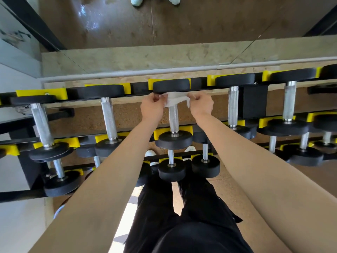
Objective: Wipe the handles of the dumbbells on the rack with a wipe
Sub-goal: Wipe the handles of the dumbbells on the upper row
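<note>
A: Entry: wipe [175, 100]. Location?
B: Rack [253, 101], top tier. Draped over the far end of the centre dumbbell [174, 141] handle [173, 118]. The handle's long axis points straight away from the person.
A: Hands?
B: Left hand [152, 106] pinches the wipe's left edge, right hand [201, 105] its right edge.

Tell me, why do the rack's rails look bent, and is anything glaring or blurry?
Head view: the wide-angle lens bows the rack; glare whitens the brown surface at top left; the far-right dumbbell is smeared; the wipe, left hand and right hand are sharp.
</note>
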Tool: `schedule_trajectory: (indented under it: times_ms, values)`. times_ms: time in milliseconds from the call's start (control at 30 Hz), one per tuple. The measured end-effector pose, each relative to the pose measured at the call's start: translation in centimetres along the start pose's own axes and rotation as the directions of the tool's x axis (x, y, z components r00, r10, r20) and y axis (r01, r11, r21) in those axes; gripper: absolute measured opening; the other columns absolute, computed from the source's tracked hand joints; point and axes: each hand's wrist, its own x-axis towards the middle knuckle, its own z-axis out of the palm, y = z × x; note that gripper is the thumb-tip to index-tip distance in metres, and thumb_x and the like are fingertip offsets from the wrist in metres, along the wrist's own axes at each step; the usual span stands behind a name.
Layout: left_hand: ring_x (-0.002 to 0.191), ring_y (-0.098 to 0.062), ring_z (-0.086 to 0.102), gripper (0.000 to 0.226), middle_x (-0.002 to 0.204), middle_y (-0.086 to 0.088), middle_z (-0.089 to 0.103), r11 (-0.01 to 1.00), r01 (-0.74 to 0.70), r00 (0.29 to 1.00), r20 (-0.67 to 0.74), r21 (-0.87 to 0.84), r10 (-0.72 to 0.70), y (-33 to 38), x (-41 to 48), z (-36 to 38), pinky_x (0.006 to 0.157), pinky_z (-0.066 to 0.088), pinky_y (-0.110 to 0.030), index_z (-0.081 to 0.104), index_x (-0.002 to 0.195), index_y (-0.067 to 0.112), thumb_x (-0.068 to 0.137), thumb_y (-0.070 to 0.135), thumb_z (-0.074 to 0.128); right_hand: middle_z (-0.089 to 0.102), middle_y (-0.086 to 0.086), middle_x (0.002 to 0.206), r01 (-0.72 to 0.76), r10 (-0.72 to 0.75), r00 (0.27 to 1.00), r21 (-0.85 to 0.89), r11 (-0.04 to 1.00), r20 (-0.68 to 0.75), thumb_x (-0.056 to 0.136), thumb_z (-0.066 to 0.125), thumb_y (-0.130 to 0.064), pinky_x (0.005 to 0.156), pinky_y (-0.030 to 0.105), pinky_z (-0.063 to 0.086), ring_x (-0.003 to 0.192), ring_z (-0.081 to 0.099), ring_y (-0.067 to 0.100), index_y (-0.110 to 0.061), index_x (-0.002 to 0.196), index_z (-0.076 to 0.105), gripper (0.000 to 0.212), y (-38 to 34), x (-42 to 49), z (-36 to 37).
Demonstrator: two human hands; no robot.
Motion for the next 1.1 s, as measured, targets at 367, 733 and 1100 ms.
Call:
schedule_trajectory:
  times_ms: [367,733,1100]
  values:
    - [0.087,-0.021,0.053,0.011,0.084,-0.002,0.054,0.865,0.157,0.954,-0.154,-0.476,-0.257,-3.5,1.0,-6.7,0.09,0.053,-0.049,0.058,0.081,0.021,0.092,0.021,0.057,0.07,0.005,0.082,-0.004,-0.017,0.979,0.103,0.995,0.204,0.098,0.058,-0.025,0.09,0.045,0.057,0.087,0.069,0.026,-0.023,0.076,0.064,0.023,1.7,-0.3,0.2]
    - [0.099,-0.026,0.062,0.035,0.111,-0.016,0.063,0.673,0.385,0.914,0.362,-0.631,-0.184,-0.4,-0.2,-1.3,0.089,0.055,-0.041,0.054,0.127,0.005,0.095,0.018,0.047,0.046,0.01,0.142,-0.563,0.236,0.761,0.433,0.705,0.605,0.085,0.076,-0.036,0.099,0.047,0.053,0.12,0.054,0.035,-0.02,0.141,0.047,0.065,1.6,1.2,1.1]
    - [0.102,-0.028,0.066,0.015,0.11,-0.016,0.064,0.576,0.358,0.932,0.248,-0.734,-0.264,-0.3,0.4,-2.1,0.071,0.059,-0.032,0.054,0.112,0.009,0.098,0.013,0.05,0.076,0.008,0.105,-0.65,0.187,0.748,0.644,0.404,0.637,0.096,0.065,-0.023,0.095,0.039,0.053,0.103,0.068,0.024,-0.011,0.111,0.066,0.02,-0.3,0.1,2.3]
